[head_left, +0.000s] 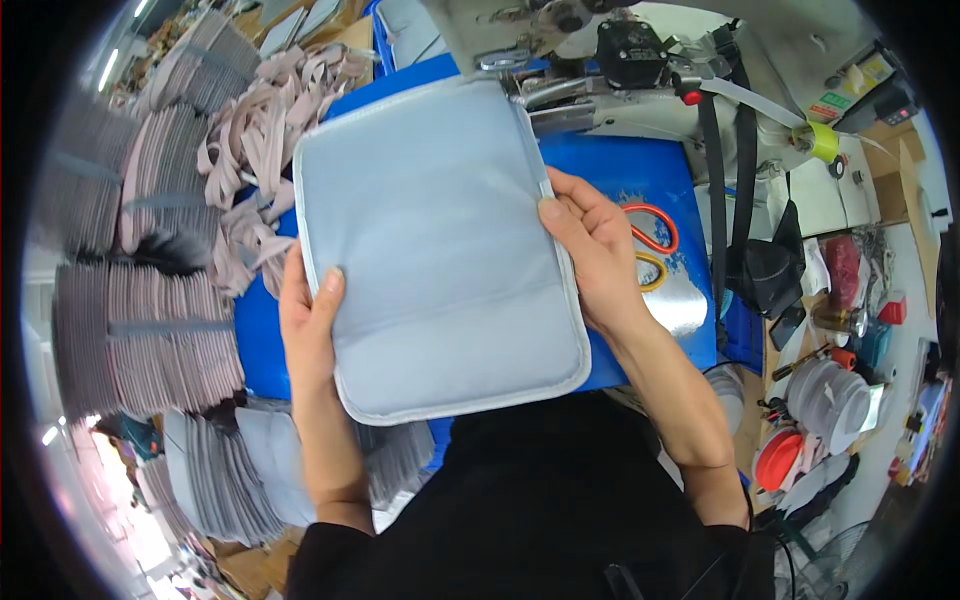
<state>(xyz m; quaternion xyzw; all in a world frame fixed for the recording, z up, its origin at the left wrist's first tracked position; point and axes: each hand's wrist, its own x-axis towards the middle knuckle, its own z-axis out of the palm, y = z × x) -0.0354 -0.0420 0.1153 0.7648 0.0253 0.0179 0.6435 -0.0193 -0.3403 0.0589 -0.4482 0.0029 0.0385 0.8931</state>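
A flat, light grey-blue fabric panel with rounded lower corners and a pale bound edge is held up in front of me. My left hand grips its left edge, thumb on the front face. On the opposite edge, higher up, my right hand pinches it between thumb and curled fingers. The panel's top reaches the metal parts of a sewing machine; whether they touch I cannot tell. Just right of my right hand lie scissors with red and yellow handles, partly hidden by that hand.
Under the panel is a blue work surface with a worn patch at right. Tied stacks of grey panels line the left side, beside a heap of pale pink straps. Black straps hang at right, near round plastic containers.
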